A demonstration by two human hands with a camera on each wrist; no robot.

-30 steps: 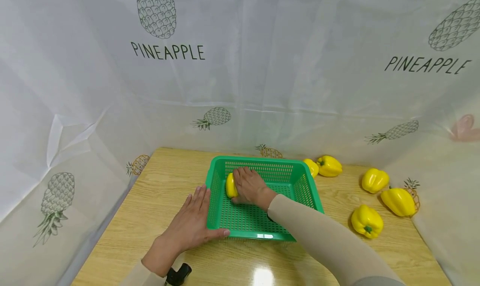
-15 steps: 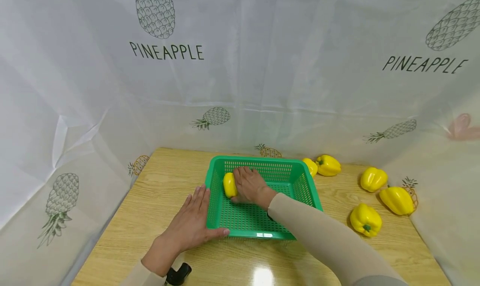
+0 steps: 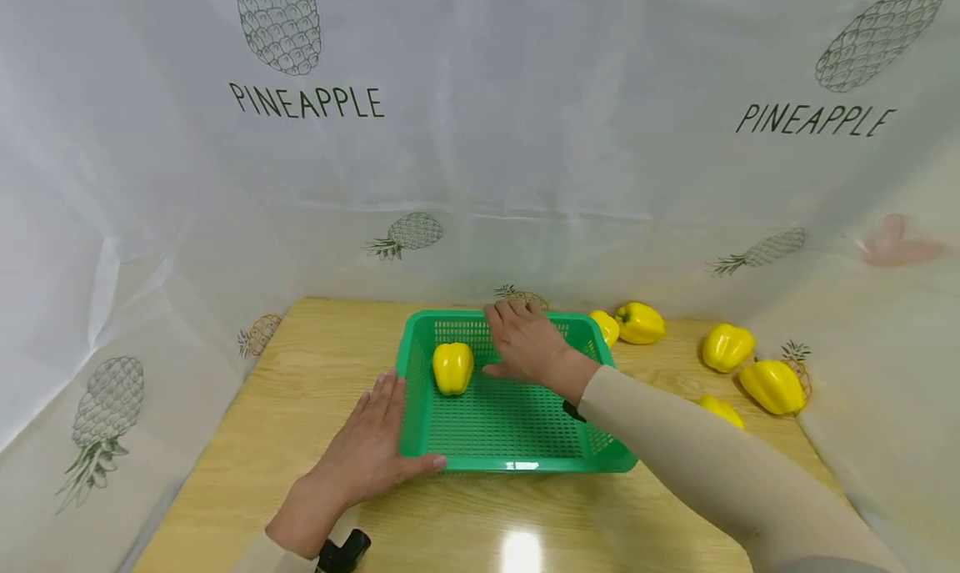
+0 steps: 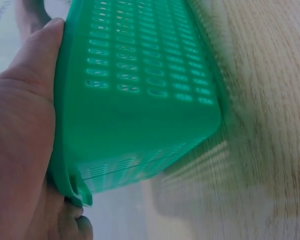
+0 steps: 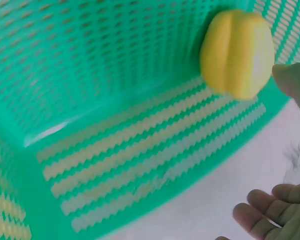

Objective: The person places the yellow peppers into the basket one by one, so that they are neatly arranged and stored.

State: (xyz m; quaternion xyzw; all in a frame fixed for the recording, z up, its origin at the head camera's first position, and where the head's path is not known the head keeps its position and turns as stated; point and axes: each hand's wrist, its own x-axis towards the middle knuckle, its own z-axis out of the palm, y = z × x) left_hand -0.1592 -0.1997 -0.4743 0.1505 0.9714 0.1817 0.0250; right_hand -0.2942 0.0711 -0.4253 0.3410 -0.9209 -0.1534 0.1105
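Observation:
A yellow bell pepper (image 3: 453, 368) sits in the back left corner of the green basket (image 3: 517, 465). My right hand (image 3: 527, 345) is above the basket near its back wall, to the right of the pepper and holding nothing. In the right wrist view the thumb (image 5: 292, 82) lies close to the pepper, with the other fingers spread apart from it. My left hand (image 3: 369, 439) rests against the basket's front left corner, its fingers straight along the left side and its thumb on the front rim.
Several more yellow bell peppers (image 3: 772, 387) lie on the wooden table (image 3: 300, 373) right of the basket; my right forearm partly covers one of them. A white curtain (image 3: 525, 139) with pineapple prints hangs behind the table and along its sides.
My right hand has let go of the pepper and moved up and to the right. The pepper stays in the basket, now fully visible. My left hand keeps its place at the basket's corner.

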